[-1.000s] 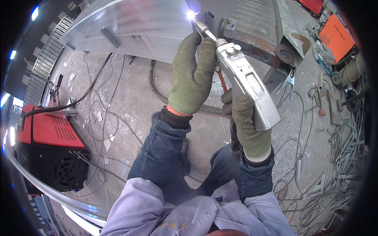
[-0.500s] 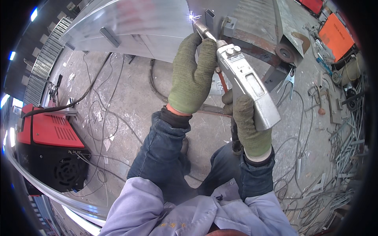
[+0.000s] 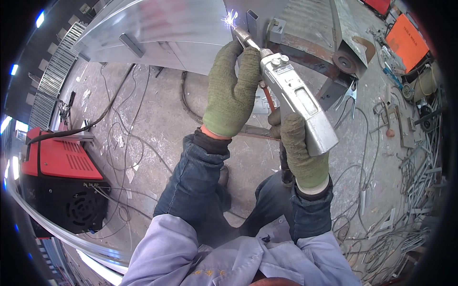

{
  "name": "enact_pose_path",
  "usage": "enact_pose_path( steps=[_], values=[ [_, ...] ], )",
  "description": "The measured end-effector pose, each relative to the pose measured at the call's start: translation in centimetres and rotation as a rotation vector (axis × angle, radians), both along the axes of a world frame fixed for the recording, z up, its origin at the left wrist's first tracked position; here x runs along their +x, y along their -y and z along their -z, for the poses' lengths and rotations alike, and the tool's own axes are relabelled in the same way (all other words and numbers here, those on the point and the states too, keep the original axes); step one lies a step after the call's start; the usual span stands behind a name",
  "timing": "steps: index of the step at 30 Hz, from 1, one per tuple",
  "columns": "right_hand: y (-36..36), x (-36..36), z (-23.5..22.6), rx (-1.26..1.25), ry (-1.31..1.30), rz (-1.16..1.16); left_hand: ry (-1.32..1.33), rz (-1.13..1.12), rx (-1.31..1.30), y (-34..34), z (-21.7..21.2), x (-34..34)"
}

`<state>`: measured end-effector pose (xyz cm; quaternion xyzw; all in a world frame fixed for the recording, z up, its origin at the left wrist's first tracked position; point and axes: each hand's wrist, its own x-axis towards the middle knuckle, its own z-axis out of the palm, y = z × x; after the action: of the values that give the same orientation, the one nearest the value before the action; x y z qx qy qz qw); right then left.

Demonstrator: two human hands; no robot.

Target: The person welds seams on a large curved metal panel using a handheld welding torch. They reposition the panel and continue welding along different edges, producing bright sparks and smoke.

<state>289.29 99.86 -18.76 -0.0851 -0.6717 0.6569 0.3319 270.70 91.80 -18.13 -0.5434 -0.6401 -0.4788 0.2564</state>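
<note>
A broad silvery sheet-metal panel point(image 3: 157, 28) fills the upper left, standing over a dusty concrete floor point(image 3: 143, 124) strewn with loose cables, and a red welding machine point(image 3: 57, 167) sits low at the left edge. To the right of the panel stands a rusty steel frame point(image 3: 334, 52), with scrap rods and offcuts heaped along the right rim. The silver handheld welding gun point(image 3: 298, 102) slants from lower right up to upper left, its narrow nozzle point(image 3: 243, 35) touching the panel's edge, where a small bright spark point(image 3: 230, 19) shows. The left hand point(image 3: 231, 90), in a green knit glove, is closed around the front of the gun just behind the nozzle, steadying it. The right hand point(image 3: 303, 150), gloved alike, is clamped on the gun's rear grip, lower down. The step in hand looks like running a weld at the seam where the panel meets an upright metal piece. Judging by this, the next move calls for keeping the tip steady on the joint and drawing it evenly along the seam.
</note>
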Motion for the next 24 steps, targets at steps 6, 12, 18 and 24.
enact_pose_path(
  steps=[6, 12, 18, 24],
  values=[
    [-0.1, 0.1, 1.5, -0.367, -0.075, -0.079, -0.044, -0.033, -0.028, -0.1, 0.1, 0.1],
    [-0.1, 0.3, 0.9, -0.138, 0.023, -0.031, -0.036, -0.047, -0.049, 0.3, 0.5, 0.2],
    [0.0, 0.3, 1.9, -0.409, -0.055, -0.084, -0.039, -0.045, -0.049, 0.3, 1.0, 0.1],
    [0.1, 0.4, 1.4, -0.325, -0.034, -0.053, 0.154, 0.022, 0.009, 0.2, 0.6, 0.9]
  ],
)
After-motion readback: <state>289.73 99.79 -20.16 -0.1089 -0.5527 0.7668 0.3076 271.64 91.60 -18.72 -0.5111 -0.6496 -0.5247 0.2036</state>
